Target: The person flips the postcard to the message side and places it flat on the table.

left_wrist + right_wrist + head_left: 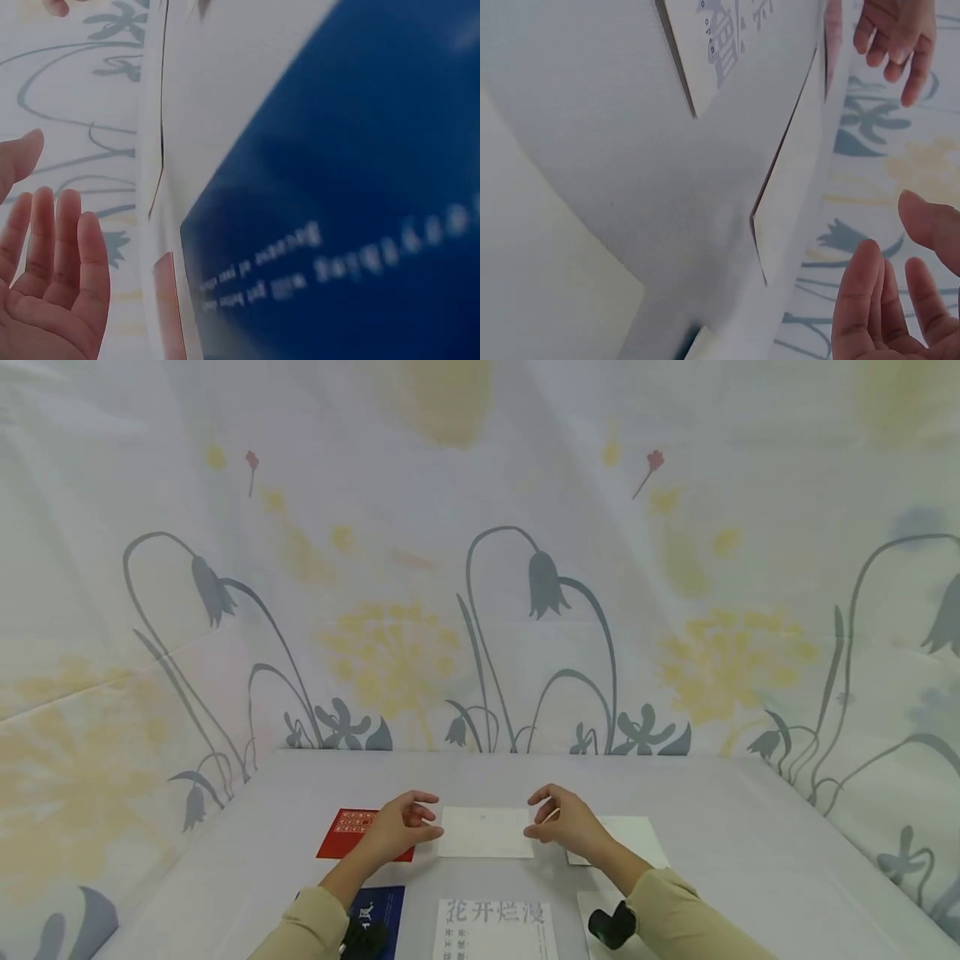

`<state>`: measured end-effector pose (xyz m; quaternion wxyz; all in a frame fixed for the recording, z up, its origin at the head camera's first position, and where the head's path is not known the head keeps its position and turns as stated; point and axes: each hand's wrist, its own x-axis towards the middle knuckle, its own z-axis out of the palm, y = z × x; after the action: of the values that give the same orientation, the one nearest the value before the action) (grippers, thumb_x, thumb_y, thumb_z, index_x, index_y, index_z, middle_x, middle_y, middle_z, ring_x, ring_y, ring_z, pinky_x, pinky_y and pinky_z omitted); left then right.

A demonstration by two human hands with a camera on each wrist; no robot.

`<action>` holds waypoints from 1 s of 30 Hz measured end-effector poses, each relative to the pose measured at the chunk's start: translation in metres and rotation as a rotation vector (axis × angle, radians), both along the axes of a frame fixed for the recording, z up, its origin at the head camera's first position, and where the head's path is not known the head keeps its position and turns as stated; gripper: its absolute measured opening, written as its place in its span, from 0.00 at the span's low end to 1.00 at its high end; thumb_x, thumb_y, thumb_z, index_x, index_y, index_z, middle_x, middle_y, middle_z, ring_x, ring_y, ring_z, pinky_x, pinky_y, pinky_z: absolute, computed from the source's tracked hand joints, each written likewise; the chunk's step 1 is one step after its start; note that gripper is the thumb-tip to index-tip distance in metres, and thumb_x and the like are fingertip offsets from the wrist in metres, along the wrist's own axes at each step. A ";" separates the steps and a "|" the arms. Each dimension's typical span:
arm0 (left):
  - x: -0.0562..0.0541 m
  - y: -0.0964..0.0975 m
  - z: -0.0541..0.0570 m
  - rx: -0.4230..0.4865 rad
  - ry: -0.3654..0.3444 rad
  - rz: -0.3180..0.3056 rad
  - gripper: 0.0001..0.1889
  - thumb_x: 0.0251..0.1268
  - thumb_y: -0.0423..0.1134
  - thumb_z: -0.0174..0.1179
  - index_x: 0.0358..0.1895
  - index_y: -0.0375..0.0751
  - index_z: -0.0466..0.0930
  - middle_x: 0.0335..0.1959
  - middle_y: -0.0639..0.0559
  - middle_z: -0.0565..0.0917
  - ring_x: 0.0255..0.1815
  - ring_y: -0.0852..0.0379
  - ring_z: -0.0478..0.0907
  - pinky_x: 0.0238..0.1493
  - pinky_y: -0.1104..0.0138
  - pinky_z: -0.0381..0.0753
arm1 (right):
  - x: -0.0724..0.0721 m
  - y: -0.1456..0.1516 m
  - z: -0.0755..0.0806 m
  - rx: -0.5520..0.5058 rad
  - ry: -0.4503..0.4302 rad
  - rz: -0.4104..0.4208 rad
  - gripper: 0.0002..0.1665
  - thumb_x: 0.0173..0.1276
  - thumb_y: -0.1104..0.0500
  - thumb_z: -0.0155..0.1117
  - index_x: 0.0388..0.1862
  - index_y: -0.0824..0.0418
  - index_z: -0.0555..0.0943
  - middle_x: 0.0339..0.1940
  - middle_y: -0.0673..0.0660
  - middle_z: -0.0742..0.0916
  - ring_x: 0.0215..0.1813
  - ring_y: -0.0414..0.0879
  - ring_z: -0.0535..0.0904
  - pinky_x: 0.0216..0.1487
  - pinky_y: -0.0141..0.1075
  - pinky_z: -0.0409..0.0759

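A blank cream card [486, 833] lies flat at the back middle, between my two hands. My left hand [405, 828] is over the red card [347, 837], its thumb tip near the cream card's left edge. On the other side, my right hand [568, 823] hovers by the cream card's right edge and partly covers a second pale card [637, 837]. Both hands have loosely bent fingers and hold nothing. The right wrist view shows a gap between the right hand [896, 300] and the cards below.
In the front row lie a blue card [337, 165] with white lettering, a white card [491, 939] with grey characters, and a pale card [587, 906] partly hidden by the right wrist. A flower-patterned cloth [480, 485] rises behind the white table surface [720, 827].
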<state>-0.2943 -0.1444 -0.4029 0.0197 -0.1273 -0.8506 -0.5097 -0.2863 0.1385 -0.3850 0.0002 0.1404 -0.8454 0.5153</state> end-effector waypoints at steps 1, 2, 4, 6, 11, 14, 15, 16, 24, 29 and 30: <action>0.001 -0.001 0.000 -0.002 0.010 -0.003 0.25 0.51 0.39 0.69 0.54 0.38 0.75 0.38 0.48 0.80 0.36 0.55 0.75 0.37 0.65 0.79 | 0.001 0.000 0.000 0.006 0.007 0.004 0.25 0.50 0.65 0.73 0.47 0.68 0.74 0.29 0.55 0.76 0.27 0.45 0.77 0.32 0.44 0.80; 0.001 -0.002 0.000 -0.006 0.016 -0.005 0.25 0.52 0.39 0.69 0.54 0.38 0.75 0.39 0.47 0.80 0.37 0.55 0.75 0.38 0.65 0.79 | 0.003 -0.001 0.000 0.011 0.013 0.006 0.25 0.50 0.65 0.74 0.46 0.67 0.74 0.29 0.55 0.76 0.28 0.45 0.76 0.32 0.43 0.80; 0.003 -0.004 0.000 -0.016 0.030 -0.007 0.24 0.52 0.40 0.69 0.54 0.39 0.75 0.39 0.48 0.80 0.40 0.54 0.76 0.40 0.63 0.79 | 0.006 -0.003 0.000 0.023 0.024 0.015 0.24 0.49 0.64 0.74 0.44 0.66 0.75 0.29 0.54 0.77 0.29 0.45 0.75 0.30 0.39 0.78; 0.006 -0.005 -0.001 -0.023 0.038 -0.006 0.23 0.52 0.40 0.69 0.53 0.39 0.76 0.40 0.48 0.80 0.41 0.54 0.77 0.41 0.63 0.79 | 0.010 -0.004 0.000 0.036 0.039 0.026 0.23 0.49 0.64 0.74 0.43 0.66 0.75 0.29 0.53 0.77 0.30 0.44 0.75 0.29 0.36 0.76; 0.013 -0.007 -0.001 -0.013 0.041 -0.048 0.23 0.51 0.39 0.70 0.51 0.38 0.76 0.41 0.46 0.79 0.41 0.52 0.77 0.38 0.64 0.80 | 0.018 -0.006 0.001 0.052 0.081 0.051 0.21 0.49 0.62 0.75 0.40 0.66 0.76 0.31 0.55 0.79 0.31 0.44 0.74 0.29 0.35 0.75; 0.017 -0.007 -0.001 -0.036 0.065 -0.093 0.23 0.50 0.40 0.71 0.50 0.38 0.76 0.42 0.45 0.79 0.42 0.52 0.77 0.40 0.65 0.80 | 0.021 -0.005 0.001 0.058 0.091 0.064 0.21 0.49 0.62 0.75 0.39 0.66 0.76 0.32 0.56 0.80 0.31 0.45 0.75 0.29 0.34 0.75; 0.018 -0.007 -0.002 -0.046 0.074 -0.105 0.23 0.49 0.41 0.71 0.50 0.38 0.76 0.42 0.46 0.79 0.43 0.52 0.77 0.40 0.66 0.80 | 0.022 -0.005 0.001 0.059 0.092 0.069 0.21 0.49 0.62 0.75 0.39 0.66 0.76 0.32 0.56 0.80 0.31 0.45 0.75 0.29 0.34 0.75; 0.020 -0.007 -0.001 -0.055 0.083 -0.113 0.23 0.49 0.41 0.71 0.49 0.38 0.76 0.42 0.46 0.79 0.43 0.52 0.77 0.41 0.66 0.80 | 0.023 -0.005 0.001 0.058 0.091 0.077 0.21 0.49 0.62 0.75 0.39 0.66 0.76 0.32 0.57 0.80 0.31 0.45 0.75 0.28 0.34 0.76; 0.036 -0.005 0.002 -0.087 0.059 -0.175 0.19 0.51 0.39 0.69 0.46 0.38 0.76 0.44 0.45 0.78 0.45 0.49 0.76 0.47 0.58 0.78 | 0.035 -0.003 0.000 0.091 0.107 0.159 0.20 0.50 0.62 0.74 0.38 0.66 0.75 0.35 0.57 0.79 0.33 0.46 0.75 0.32 0.32 0.77; 0.046 -0.006 0.005 -0.090 0.014 -0.207 0.18 0.51 0.39 0.70 0.44 0.42 0.76 0.44 0.49 0.78 0.50 0.44 0.74 0.52 0.50 0.75 | 0.042 -0.002 -0.001 0.110 0.107 0.225 0.20 0.52 0.59 0.74 0.39 0.65 0.75 0.37 0.57 0.79 0.38 0.49 0.75 0.36 0.32 0.78; 0.047 -0.006 0.006 -0.092 0.008 -0.214 0.17 0.50 0.40 0.70 0.43 0.44 0.76 0.44 0.51 0.78 0.50 0.43 0.74 0.52 0.49 0.74 | 0.043 -0.001 -0.001 0.109 0.104 0.235 0.20 0.52 0.59 0.74 0.39 0.65 0.75 0.37 0.57 0.79 0.39 0.51 0.75 0.37 0.33 0.78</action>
<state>-0.2471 -0.1507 -0.3974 -0.0372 -0.2204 -0.8545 -0.4690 -0.2434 0.1375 -0.3860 -0.0239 0.2650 -0.8486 0.4572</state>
